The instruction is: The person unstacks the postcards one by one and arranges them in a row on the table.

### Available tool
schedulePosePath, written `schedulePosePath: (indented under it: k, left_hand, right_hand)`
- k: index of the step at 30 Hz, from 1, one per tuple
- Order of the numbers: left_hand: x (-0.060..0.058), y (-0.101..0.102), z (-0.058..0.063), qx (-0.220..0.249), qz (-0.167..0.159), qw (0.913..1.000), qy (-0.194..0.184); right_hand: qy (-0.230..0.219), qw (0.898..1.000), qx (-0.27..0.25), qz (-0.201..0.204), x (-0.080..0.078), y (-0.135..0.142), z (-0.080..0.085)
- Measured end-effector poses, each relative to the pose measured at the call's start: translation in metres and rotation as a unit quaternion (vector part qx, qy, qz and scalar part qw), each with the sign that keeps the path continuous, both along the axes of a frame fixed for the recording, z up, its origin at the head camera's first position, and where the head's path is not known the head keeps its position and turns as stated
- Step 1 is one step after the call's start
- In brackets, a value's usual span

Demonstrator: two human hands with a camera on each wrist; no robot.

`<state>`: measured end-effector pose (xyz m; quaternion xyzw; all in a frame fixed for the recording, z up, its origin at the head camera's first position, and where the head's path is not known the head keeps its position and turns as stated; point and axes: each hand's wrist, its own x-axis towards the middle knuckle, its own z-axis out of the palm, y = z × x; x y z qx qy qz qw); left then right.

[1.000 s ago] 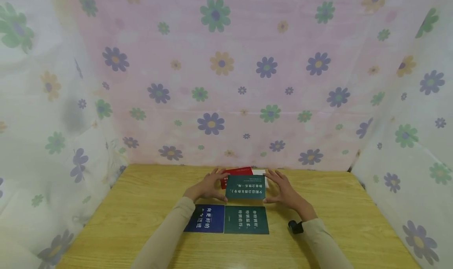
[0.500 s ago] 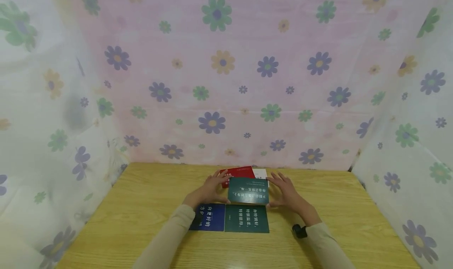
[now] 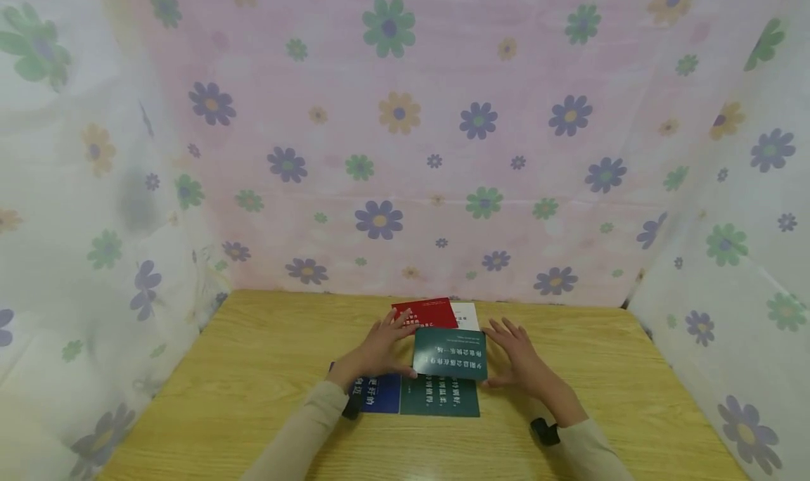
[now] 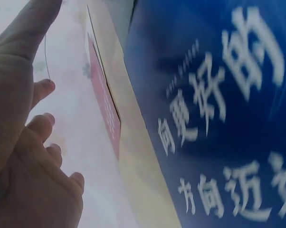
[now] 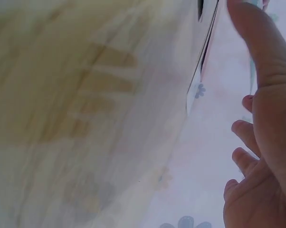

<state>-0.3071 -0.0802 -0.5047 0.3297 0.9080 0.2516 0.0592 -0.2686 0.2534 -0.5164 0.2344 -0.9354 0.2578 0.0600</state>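
Nearest in my view, 2 cards lie side by side on the table (image 3: 209,396): a blue card (image 3: 382,395), partly covered by the left wrist, and a lower green card (image 3: 443,401) to its right. Just beyond and above them I have the upper green card (image 3: 450,353) between both hands, its near edge hiding the lower green card's far part. I cannot tell whether the 2 touch.

What I judge matters is that the long axis of the upper green card runs from hand to hand. The left hand (image 3: 377,349) pinches 1 short end, thumb at the near corner and fingers at the far corner; the right hand (image 3: 528,366) holds the other end the same way. Both spans are as wide as the card's short side, and neither hand is nearer.

Farther out, I see a red card (image 3: 433,314) overlapping a white card (image 3: 466,316), then the flowered cloth (image 3: 418,178).
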Motion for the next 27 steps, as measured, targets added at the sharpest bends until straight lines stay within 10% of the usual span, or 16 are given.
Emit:
schedulePosePath:
  k: [27]
  left_hand:
    - [0.052, 0.044, -0.002, -0.03, 0.035, 0.998, 0.043]
  right_hand:
    - [0.004, 0.999, 0.048, -0.011, 0.044, 0.032, 0.012]
